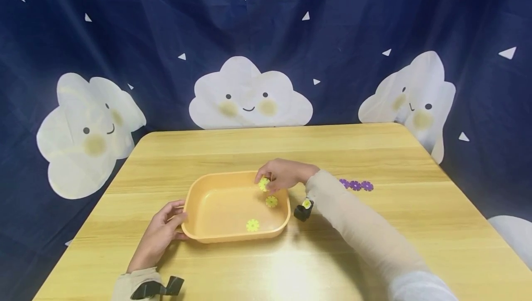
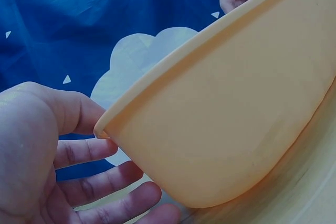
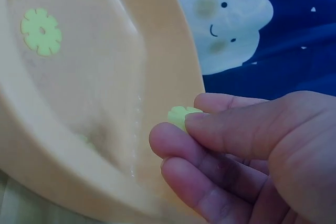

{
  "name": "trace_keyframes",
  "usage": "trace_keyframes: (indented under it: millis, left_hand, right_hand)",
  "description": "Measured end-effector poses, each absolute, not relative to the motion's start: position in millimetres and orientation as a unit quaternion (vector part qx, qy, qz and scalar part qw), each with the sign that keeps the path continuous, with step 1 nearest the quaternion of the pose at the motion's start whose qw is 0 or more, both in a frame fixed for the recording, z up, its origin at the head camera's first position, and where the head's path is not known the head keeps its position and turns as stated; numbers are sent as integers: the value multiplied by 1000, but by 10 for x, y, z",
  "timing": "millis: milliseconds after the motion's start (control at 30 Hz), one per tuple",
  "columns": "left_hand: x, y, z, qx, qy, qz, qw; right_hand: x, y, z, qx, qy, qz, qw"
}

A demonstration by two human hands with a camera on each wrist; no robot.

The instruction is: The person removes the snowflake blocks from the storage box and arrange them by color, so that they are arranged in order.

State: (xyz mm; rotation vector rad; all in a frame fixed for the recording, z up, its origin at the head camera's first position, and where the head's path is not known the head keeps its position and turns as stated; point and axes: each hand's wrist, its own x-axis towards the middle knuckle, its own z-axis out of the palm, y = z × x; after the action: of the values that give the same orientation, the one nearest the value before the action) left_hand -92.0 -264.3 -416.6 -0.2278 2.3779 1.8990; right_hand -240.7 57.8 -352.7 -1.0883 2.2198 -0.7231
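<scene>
A shallow orange plastic basin (image 1: 232,235) stands on the table. My left hand (image 1: 160,229) grips its left end, the thumb at the rim and the other fingers against the outer wall, as the left wrist view shows. Above the basin's right end my right hand (image 1: 284,173) pinches a yellow-green flower-shaped disc (image 3: 181,115) between thumb and fingers. Two more such discs lie on the basin floor: one flower disc (image 1: 271,201) below the right hand, another flower disc (image 1: 252,225) near the front wall.
Several purple flower discs (image 1: 355,185) lie in a row on the wooden table (image 1: 415,227), right of the basin and beyond my right forearm. A dark blue curtain (image 1: 266,28) with white clouds hangs behind the table.
</scene>
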Motion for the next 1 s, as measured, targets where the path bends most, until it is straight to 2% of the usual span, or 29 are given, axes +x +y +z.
trace_keyframes:
  millis: [300,867,1000]
  left_hand:
    - [-917,-2642,-4163,-74,777,624,43]
    - [-915,-2641,-4169,-74,779,621,45]
    - [-918,-2636,-4166,-75,778,622,45]
  right_hand:
    - [-2391,730,-3479,-420,818,-292,264]
    - [-2345,1080,-3434,-396,835,-313,218]
    - [-2347,1186,-3453,-381,831,-337,223]
